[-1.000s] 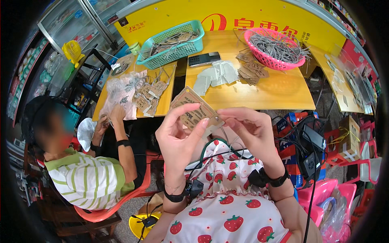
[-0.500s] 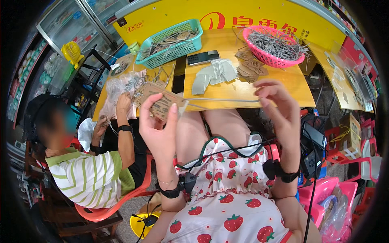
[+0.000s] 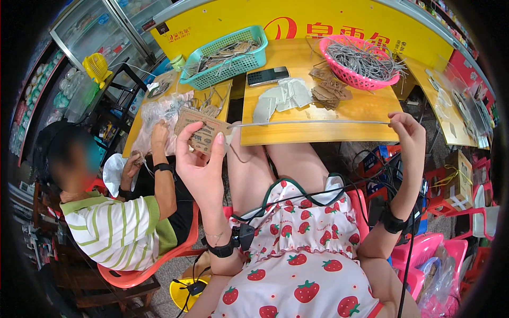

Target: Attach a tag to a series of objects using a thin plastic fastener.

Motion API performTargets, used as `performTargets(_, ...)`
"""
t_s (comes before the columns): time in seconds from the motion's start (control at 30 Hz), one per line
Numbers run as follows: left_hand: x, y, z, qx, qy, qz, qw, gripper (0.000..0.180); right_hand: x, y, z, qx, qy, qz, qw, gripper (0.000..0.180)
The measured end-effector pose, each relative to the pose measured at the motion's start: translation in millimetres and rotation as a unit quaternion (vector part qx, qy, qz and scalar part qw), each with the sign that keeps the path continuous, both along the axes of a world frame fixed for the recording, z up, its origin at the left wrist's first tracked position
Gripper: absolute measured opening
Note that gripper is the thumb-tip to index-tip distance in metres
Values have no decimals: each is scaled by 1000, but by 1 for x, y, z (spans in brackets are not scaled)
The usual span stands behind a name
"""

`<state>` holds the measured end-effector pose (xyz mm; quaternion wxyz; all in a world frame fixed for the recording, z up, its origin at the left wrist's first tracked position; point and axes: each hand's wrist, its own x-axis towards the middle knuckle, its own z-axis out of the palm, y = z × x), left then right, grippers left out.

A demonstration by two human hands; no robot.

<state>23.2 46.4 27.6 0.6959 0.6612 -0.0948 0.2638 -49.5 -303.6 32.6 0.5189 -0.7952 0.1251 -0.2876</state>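
My left hand (image 3: 199, 172) is closed on brown printed cardboard tags (image 3: 208, 127), thumb in front and fingers curled around their edge. From the tags' right side a thin grey cord (image 3: 313, 123) runs straight and level across to my right hand (image 3: 407, 130). The fingertips of that hand pinch its far end, out past the table's front right corner. Beyond the cord, grey tags (image 3: 283, 98) lie spread on the table, beside a loose pile of brown tags (image 3: 331, 94).
A pink basket (image 3: 366, 83) heaped with grey cords and a teal basket (image 3: 225, 71) of tags stand at the back. Between them lies a phone (image 3: 268, 76). On the left, a co-worker in a striped shirt (image 3: 119, 228) handles things beside a plastic bag (image 3: 151, 124).
My right hand has moved right and outward, drawing the cord from a long loop into a single taut line. My left hand has shifted slightly left with the tags.
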Motion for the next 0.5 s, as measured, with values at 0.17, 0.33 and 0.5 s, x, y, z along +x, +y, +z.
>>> performTargets(0.17, -15, -13, 5, 38, 6, -40, 998, 36, 14, 44, -2, -288, -42, -130, 948, 17)
performTargets(0.33, -32, -31, -1, 51, 3, -115, 992, 38, 16, 120, 5, 65, -60, 342, 936, 16)
performTargets(0.5, -36, -38, 5, 29, -11, -135, 990, 42, 18, 147, -10, 301, -1, 450, 841, 13)
